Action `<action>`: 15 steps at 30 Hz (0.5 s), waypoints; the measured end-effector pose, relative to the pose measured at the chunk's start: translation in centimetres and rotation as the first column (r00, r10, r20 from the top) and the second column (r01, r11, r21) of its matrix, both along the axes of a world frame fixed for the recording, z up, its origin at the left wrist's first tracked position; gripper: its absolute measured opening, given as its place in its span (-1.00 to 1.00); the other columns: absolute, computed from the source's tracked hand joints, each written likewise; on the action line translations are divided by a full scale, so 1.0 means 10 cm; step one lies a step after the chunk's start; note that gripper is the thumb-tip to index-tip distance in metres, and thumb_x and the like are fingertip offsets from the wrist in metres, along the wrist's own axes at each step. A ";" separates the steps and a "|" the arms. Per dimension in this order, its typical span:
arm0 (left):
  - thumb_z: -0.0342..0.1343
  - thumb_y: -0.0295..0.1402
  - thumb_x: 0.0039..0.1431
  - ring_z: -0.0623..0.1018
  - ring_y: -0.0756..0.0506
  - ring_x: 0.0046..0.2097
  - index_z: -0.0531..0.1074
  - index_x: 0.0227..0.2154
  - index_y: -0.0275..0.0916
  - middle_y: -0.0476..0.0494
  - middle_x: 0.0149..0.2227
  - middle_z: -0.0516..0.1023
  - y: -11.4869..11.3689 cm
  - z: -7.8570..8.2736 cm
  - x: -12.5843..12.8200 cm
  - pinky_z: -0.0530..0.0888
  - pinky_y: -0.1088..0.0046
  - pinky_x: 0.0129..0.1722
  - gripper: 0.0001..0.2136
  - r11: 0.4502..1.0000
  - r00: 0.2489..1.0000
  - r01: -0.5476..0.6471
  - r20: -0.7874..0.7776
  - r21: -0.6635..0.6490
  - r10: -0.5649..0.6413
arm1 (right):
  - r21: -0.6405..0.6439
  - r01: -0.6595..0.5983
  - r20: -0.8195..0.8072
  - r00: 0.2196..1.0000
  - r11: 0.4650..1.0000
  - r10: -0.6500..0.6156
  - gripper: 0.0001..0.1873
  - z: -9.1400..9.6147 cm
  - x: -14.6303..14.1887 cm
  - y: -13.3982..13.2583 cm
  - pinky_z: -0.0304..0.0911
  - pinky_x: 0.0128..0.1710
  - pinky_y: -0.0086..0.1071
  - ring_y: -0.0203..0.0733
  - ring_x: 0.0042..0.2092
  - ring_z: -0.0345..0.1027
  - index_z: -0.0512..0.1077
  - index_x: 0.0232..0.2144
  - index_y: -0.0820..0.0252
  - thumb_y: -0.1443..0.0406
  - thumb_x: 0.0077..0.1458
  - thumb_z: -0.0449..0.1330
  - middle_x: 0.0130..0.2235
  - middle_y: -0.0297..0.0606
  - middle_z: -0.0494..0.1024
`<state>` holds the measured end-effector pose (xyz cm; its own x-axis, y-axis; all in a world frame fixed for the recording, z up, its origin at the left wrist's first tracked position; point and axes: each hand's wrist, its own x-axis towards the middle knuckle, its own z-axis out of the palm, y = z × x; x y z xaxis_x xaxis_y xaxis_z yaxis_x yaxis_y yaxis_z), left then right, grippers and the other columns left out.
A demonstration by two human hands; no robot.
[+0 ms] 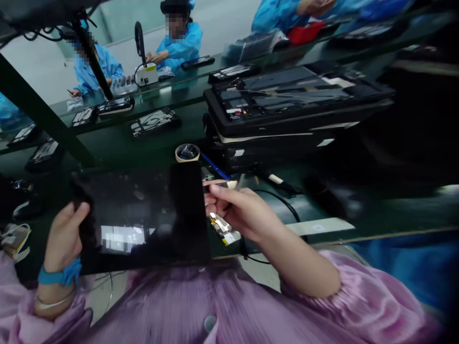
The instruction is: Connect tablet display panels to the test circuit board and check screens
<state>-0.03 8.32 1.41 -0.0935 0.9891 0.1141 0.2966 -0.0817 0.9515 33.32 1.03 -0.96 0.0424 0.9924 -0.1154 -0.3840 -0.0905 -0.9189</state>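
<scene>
A black tablet point(143, 210) with a glossy, reflecting screen is held up in front of me over the table edge. My left hand point(66, 234) grips its left edge, thumb on the front and the other fingers hidden. At the tablet's right edge is my right hand point(236, 205), its fingers closed in a pinch. A small dark piece with a pale end shows between thumb and forefinger; blur hides its kind. Just below that hand, a small circuit board point(223, 228) with yellow and white parts lies on the green table point(114, 145).
To the right rises a stack of black trays point(301, 110) bearing opened devices. A tape roll point(187, 152), a blue pen-like stick point(216, 166) and a black cable point(283, 200) lie nearby. More opened devices point(155, 122) stand farther back. Co-workers in blue point(184, 43) sit across.
</scene>
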 end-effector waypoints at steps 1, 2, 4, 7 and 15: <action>0.30 -0.10 0.01 0.66 -0.17 -0.34 0.56 -0.45 -0.19 -0.03 -0.52 0.63 0.02 -0.07 0.04 0.63 0.27 -0.26 -0.75 0.995 1.000 0.023 0.004 -0.099 -0.023 | -0.020 0.018 0.032 0.999 1.000 -0.018 -0.62 -0.07 0.00 -0.02 0.52 -0.19 -0.15 0.00 -0.20 0.54 0.55 -0.33 0.17 -0.01 -0.04 0.34 -0.28 -0.14 0.62; 0.29 -0.09 0.03 0.66 -0.19 -0.33 0.57 -0.43 -0.21 -0.09 -0.50 0.63 0.04 -0.14 0.08 0.63 0.24 -0.26 -0.74 0.982 0.999 0.045 -0.017 -0.182 -0.049 | -0.033 0.034 0.085 0.996 0.999 -0.031 -0.63 -0.15 0.00 -0.03 0.53 -0.17 -0.15 0.01 -0.14 0.54 0.57 -0.27 0.17 0.01 0.01 0.31 -0.21 -0.13 0.63; 0.29 -0.07 0.02 0.66 -0.24 -0.29 0.58 -0.40 -0.25 -0.19 -0.45 0.65 0.06 -0.26 0.13 0.62 0.18 -0.24 -0.70 0.951 0.996 0.038 -0.064 -0.307 -0.060 | -0.051 0.056 0.203 0.978 0.997 -0.045 -0.66 -0.34 -0.01 -0.03 0.55 -0.18 -0.16 0.02 -0.07 0.53 0.58 -0.19 0.15 0.07 0.09 0.26 -0.10 -0.12 0.62; 0.26 0.00 0.01 0.64 -0.30 -0.16 0.58 -0.31 -0.23 -0.24 -0.34 0.66 0.04 -0.38 0.12 0.56 0.11 -0.09 -0.63 0.938 0.984 -0.041 -0.175 -0.343 -0.021 | -0.086 0.046 0.284 0.959 0.995 -0.020 -0.73 -0.58 -0.04 0.00 0.58 -0.27 -0.17 0.05 -0.03 0.52 0.59 -0.17 0.15 0.15 0.15 0.22 -0.06 -0.12 0.61; -0.13 0.12 0.20 0.58 -0.42 -0.08 0.57 -0.16 -0.34 -0.44 -0.12 0.59 -0.31 -0.42 -0.09 0.49 0.03 -0.08 -0.39 0.991 0.514 -0.019 -0.852 -0.133 -0.104 | -0.099 -0.015 0.291 0.956 0.995 0.043 -0.66 -0.65 -0.13 -0.13 0.59 -0.31 -0.20 0.04 -0.01 0.51 0.58 -0.09 0.14 0.12 0.20 0.17 -0.01 -0.14 0.59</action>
<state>-0.90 5.26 -2.78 0.0315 0.9995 0.0063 0.9701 -0.0321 0.2407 31.99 -0.30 -7.44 0.0596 0.9788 -0.1957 -0.0955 -0.1896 -0.9772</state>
